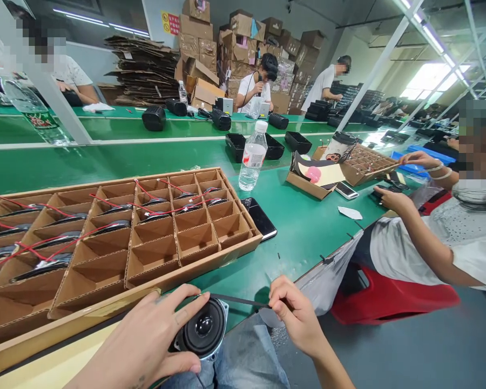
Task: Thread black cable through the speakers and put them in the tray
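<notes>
Beyond the hands a green workbench (303, 237) stretched away, and a cardboard divider tray (194, 270) sat just left of them, holding red-wired speakers (109, 208). The left hand (140, 340) was clenched around a black speaker (202, 329) above the lap, while the right hand (295, 319) pinched a thin black strip (238, 300), apparently meeting the speaker's rim. A slipped grip could have dropped the speaker, held clear of the bench.

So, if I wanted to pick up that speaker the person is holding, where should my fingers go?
Take the speaker by its outer metal rim, coming from the side, as the left hand does. The dark cone lies bare in the middle, so fingers should stay off it. The rim's round edge gives them something to wrap around.
</notes>
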`<act>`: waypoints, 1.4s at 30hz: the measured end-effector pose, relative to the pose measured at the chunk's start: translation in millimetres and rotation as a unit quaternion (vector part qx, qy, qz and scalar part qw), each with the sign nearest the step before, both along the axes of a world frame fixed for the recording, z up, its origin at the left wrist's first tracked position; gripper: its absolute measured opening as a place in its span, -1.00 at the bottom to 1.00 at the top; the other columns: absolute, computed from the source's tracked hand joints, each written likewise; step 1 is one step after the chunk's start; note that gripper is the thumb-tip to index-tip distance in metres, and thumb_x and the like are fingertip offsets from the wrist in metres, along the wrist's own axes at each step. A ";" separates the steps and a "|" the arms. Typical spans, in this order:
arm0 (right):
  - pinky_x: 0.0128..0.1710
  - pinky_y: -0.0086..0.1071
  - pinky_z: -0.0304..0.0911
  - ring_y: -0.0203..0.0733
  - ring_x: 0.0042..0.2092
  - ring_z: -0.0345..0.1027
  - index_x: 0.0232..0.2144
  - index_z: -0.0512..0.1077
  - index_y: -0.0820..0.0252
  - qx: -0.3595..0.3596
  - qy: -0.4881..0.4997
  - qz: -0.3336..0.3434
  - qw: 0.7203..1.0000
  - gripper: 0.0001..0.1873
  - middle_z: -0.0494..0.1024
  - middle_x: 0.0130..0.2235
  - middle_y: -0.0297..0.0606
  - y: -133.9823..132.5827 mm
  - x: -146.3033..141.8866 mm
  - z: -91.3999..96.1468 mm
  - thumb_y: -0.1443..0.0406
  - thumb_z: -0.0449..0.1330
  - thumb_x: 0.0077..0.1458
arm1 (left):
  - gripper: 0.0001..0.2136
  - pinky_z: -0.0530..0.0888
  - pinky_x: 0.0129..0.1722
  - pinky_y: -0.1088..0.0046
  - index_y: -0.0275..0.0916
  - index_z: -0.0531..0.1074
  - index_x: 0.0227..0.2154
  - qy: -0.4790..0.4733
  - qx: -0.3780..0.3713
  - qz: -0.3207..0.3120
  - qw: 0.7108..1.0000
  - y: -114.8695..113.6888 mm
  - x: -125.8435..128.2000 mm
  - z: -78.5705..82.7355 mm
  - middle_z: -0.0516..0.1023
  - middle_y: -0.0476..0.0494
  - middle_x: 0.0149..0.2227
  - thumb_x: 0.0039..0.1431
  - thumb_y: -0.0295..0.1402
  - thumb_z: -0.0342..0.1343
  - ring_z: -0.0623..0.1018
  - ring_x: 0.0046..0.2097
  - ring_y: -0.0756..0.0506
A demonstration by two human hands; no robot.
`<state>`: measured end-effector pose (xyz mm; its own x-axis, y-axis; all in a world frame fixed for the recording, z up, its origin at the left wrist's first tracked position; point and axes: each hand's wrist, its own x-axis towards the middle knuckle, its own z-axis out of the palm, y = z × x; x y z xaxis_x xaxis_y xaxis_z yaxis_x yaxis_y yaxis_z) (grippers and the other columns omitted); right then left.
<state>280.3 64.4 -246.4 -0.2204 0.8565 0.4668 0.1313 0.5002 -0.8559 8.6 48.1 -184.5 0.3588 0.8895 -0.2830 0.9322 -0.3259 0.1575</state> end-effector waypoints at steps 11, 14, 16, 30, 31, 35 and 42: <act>-0.42 -0.51 0.16 -0.33 -0.40 0.24 -0.45 0.36 0.18 -0.025 0.011 0.012 1.000 -0.65 0.34 -0.45 -0.31 -31.6 -10.5 -4.8 0.09 0.05 0.28 | -0.32 0.33 0.13 0.14 0.23 0.06 0.19 0.091 -0.148 0.000 0.985 13.9 21.4 33.7 0.19 -0.03 0.24 0.04 -0.21 0.23 0.39 0.08 -0.26; -0.45 -0.51 0.15 -0.34 -0.42 0.23 -0.47 0.35 0.20 -0.023 0.010 0.015 1.000 -0.61 0.35 -0.46 -0.31 -38.8 -15.2 -5.3 0.06 0.04 0.28 | -0.32 0.38 0.08 0.11 0.24 0.11 0.17 0.056 -0.103 -0.031 0.993 13.5 15.1 26.8 0.27 -0.10 0.18 -0.01 -0.19 0.27 0.43 0.05 -0.28; -0.46 -0.51 0.15 -0.34 -0.44 0.24 -0.48 0.35 0.20 -0.014 0.003 0.016 1.000 -0.59 0.35 -0.48 -0.31 -42.0 -18.6 -4.7 0.06 0.03 0.28 | -0.31 0.43 0.00 0.10 0.24 0.14 0.16 0.046 -0.064 -0.059 0.995 12.2 11.5 23.4 0.34 -0.15 0.13 -0.05 -0.18 0.29 0.47 -0.03 -0.28; -0.51 -0.54 0.18 -0.36 -0.47 0.26 -0.47 0.34 0.19 0.093 -0.049 0.046 0.993 -0.58 0.36 -0.50 -0.29 -54.0 -45.1 -0.7 0.10 -0.05 0.33 | -0.38 0.40 -0.05 -0.09 0.25 0.08 0.18 0.125 -0.032 -0.158 0.979 10.9 24.0 37.1 0.32 -0.35 0.13 0.09 -0.21 0.19 0.53 -0.10 -0.35; -0.51 -0.53 0.17 -0.36 -0.47 0.26 -0.47 0.34 0.19 0.087 -0.044 0.046 0.994 -0.58 0.36 -0.49 -0.29 -52.2 -44.3 2.0 0.10 -0.05 0.33 | -0.39 0.41 -0.07 -0.08 0.27 0.05 0.18 0.122 -0.022 -0.166 0.978 7.5 21.3 30.9 0.33 -0.34 0.13 0.11 -0.21 0.16 0.53 -0.10 -0.35; -0.40 -0.46 0.20 -0.30 -0.39 0.26 -0.48 0.35 0.20 0.028 -0.024 0.015 0.999 -0.63 0.37 -0.46 -0.27 -30.4 -36.5 15.0 0.13 0.01 0.31 | -0.43 0.44 -0.20 -0.06 0.16 -0.11 0.25 0.138 0.067 -0.149 0.977 -7.2 24.8 10.1 0.41 -0.38 -0.01 0.23 -0.16 -0.04 0.54 -0.20 -0.33; -0.40 -0.43 0.17 -0.29 -0.37 0.23 -0.43 0.42 0.23 -0.024 0.020 0.021 0.999 -0.69 0.36 -0.38 -0.26 27.4 -39.4 23.0 0.12 0.13 0.22 | -0.14 0.40 -0.01 0.01 -0.16 0.02 0.27 0.111 -0.016 0.034 0.993 0.2 33.4 26.0 0.38 -0.36 0.06 -0.03 0.12 0.15 0.49 -0.08 -0.35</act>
<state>240.8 91.7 -223.4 -0.2385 0.8687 0.4342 0.0765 0.4625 -0.8833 41.9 48.3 -158.6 0.2237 0.8989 -0.3768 0.9647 -0.2593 -0.0459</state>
